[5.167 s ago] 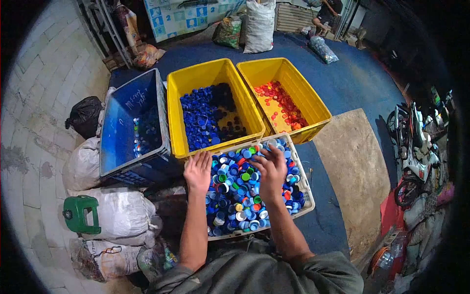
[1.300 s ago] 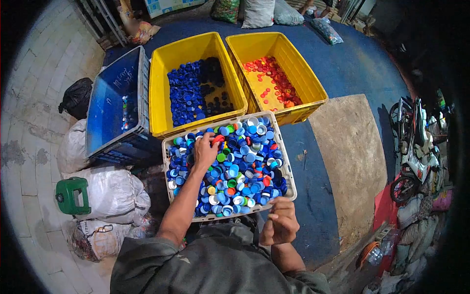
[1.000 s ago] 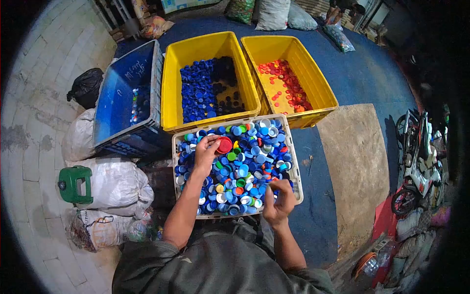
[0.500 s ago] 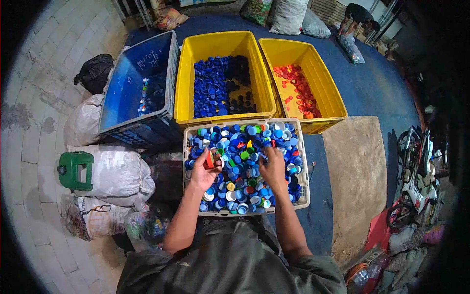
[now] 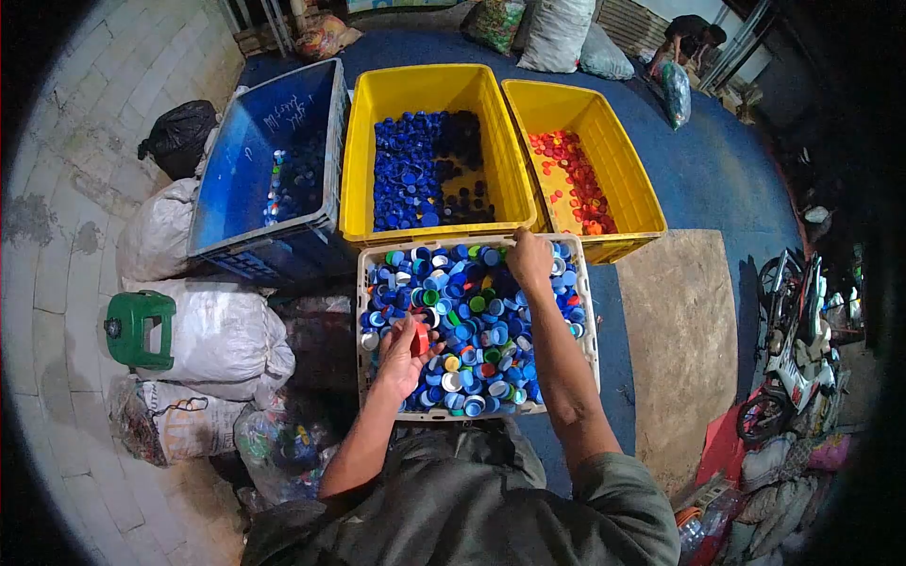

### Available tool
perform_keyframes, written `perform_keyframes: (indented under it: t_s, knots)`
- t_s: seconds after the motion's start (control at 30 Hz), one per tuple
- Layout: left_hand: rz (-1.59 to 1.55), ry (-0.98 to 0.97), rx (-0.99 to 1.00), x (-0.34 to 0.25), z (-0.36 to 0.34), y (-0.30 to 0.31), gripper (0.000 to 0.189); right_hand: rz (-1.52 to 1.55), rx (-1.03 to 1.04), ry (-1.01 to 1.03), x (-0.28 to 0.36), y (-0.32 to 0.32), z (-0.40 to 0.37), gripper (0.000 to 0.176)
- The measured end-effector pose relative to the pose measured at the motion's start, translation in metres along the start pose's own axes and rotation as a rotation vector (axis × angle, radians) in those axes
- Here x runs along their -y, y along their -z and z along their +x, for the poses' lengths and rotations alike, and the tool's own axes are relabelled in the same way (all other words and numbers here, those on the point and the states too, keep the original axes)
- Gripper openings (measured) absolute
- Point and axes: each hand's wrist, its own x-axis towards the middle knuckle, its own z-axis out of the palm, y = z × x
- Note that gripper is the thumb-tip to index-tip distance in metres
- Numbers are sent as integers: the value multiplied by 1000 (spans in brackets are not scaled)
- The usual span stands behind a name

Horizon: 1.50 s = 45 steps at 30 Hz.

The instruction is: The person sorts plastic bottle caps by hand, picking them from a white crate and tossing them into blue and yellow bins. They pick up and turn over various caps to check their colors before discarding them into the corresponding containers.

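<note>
A white crate (image 5: pixel 593 332) in front of me is full of mixed bottle caps (image 5: pixel 472 321), mostly blue, with green, red, white and orange ones. My left hand (image 5: pixel 406 354) hovers over the crate's near left part and is closed on a red cap (image 5: pixel 419 338). My right hand (image 5: pixel 528 259) reaches to the crate's far edge, fingers bent down among the caps; what it grips is hidden.
Beyond the white crate stand a yellow crate of blue caps (image 5: pixel 429 156), a yellow crate of red caps (image 5: pixel 576 179) and a blue crate (image 5: pixel 269 170). Sacks (image 5: pixel 203 340) and a green stool (image 5: pixel 139 327) lie at left. Motorbikes (image 5: pixel 797 330) stand at right. A person (image 5: pixel 689 38) bends far back.
My left hand has drawn back toward me with the red cap. My right hand has moved from the crate's middle to its far edge.
</note>
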Motion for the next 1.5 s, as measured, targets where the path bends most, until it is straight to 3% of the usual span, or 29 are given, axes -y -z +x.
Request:
perform_keyframes:
  t_s: [0.03, 0.07, 0.2, 0.3, 0.37, 0.43, 0.5, 0.57, 0.63, 0.7, 0.77, 0.8, 1.03, 1.13, 1.23, 1.37, 1.5]
  knots:
    - [-24, 6, -10, 0, -2, 0, 38, 12, -7, -38, 1, -4, -1, 15]
    - [-16, 3, 10, 1, -2, 3, 39, 28, 75, -108, -2, -7, 3, 26]
    - [-174, 24, 96, 3, -1, 22, 33, 238, -26, -128, -21, -5, 1, 30]
    - [-176, 0, 84, -6, -8, 23, 28, 787, -36, -267, -37, 6, -12, 23]
    - [-200, 39, 109, -8, -8, 36, 27, 1298, 81, -469, -41, 31, -36, 18]
    - [-260, 36, 96, -9, -8, 41, 32, 1853, 122, -503, -29, 56, -68, 13]
    - [-278, 41, 104, -14, -13, 38, 31, 1889, 189, -544, -33, 64, -99, 14]
    - [-290, 57, 112, -17, -17, 34, 31, 1802, 199, -665, -24, 72, -128, 15]
    - [-292, 78, 121, -19, -17, 31, 31, 1386, 389, -560, -31, 69, -158, 9]
    - [-284, 90, 159, -18, -14, 31, 33, 716, 299, -79, -25, 61, -184, 9]
    - [-280, 102, 194, -18, -11, 28, 35, 429, 425, -57, -4, 77, -195, 12]
    - [-280, 107, 208, -18, -10, 25, 36, 411, 359, 75, -2, 75, -200, 14]
    - [-215, 102, 251, -17, -10, 17, 39, 167, 404, 101, 9, 58, -205, 11]
    - [-141, 129, 261, -20, -14, 12, 40, 365, 248, 26, 26, 70, -201, 16]
    - [-70, 141, 287, -19, -17, 7, 40, 562, 132, 164, 48, 82, -190, 21]
    - [-29, 162, 323, -15, -15, 6, 40, 543, 257, 324, 76, 80, -176, 27]
    - [14, 188, 371, -17, -17, 5, 40, 344, 342, 297, 90, 77, -171, 23]
